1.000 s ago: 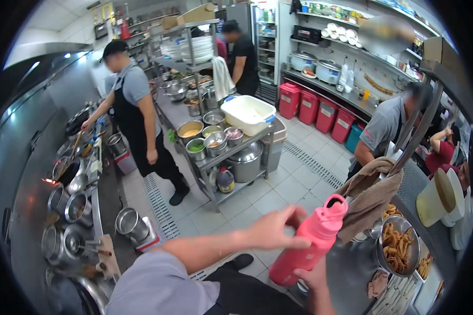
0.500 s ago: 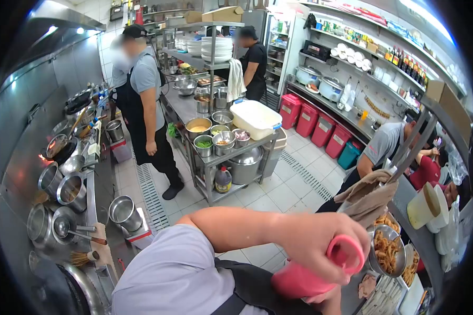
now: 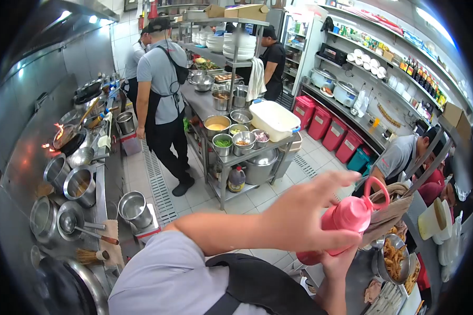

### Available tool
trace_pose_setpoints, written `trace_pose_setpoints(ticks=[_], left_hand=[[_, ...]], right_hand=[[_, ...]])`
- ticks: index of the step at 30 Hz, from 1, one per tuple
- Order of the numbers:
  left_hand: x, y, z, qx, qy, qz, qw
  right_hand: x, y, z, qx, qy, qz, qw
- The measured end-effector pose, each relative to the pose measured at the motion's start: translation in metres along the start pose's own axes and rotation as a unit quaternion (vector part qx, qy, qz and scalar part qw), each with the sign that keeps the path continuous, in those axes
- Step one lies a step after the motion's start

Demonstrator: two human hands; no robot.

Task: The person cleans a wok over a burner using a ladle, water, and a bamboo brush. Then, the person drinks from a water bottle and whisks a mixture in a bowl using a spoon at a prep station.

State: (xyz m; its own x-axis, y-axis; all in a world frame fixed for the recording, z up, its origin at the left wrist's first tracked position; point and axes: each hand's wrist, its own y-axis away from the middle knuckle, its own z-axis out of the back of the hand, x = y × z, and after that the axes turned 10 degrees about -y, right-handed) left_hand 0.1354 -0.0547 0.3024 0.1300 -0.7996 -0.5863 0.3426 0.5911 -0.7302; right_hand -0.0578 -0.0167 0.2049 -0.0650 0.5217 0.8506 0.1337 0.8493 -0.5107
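Lid (image 3: 356,210) is apparently being handled, pink bottle (image 3: 335,222) being gripped by right hand (image 3: 340,265), left hand (image 3: 299,218) being held alongside, fingers spread, steady support presumably being needed next.

Ahead of the left hand (image 3: 299,216), open air lies over the floor (image 3: 278,190), as far as the middle surface (image 3: 199,101), where steel bowls (image 3: 244,151) crowd the near end. To the right, the pink bottle (image 3: 348,218) in the right hand (image 3: 342,261) blocks the way, with a hanging towel (image 3: 394,211) and slanting metal post (image 3: 429,164) beyond; the bowl of fried food (image 3: 381,266) sits lower. Leftward, a pot (image 3: 135,211) and the ladle's handle (image 3: 102,237) obstruct; a standing person (image 3: 165,94) narrows the aisle.
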Motion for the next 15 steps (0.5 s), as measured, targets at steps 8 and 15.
trace_pose_setpoints(ticks=[8,15], left_hand=[[0.017,-0.016,0.023,0.258,0.140,0.076,0.953],[0.005,0.020,0.045,-0.108,0.208,0.082,0.969]], right_hand=[[-0.005,-0.004,-0.026,0.121,-0.143,-0.076,0.979],[-0.012,-0.014,-0.043,0.225,-0.085,0.080,0.967]])
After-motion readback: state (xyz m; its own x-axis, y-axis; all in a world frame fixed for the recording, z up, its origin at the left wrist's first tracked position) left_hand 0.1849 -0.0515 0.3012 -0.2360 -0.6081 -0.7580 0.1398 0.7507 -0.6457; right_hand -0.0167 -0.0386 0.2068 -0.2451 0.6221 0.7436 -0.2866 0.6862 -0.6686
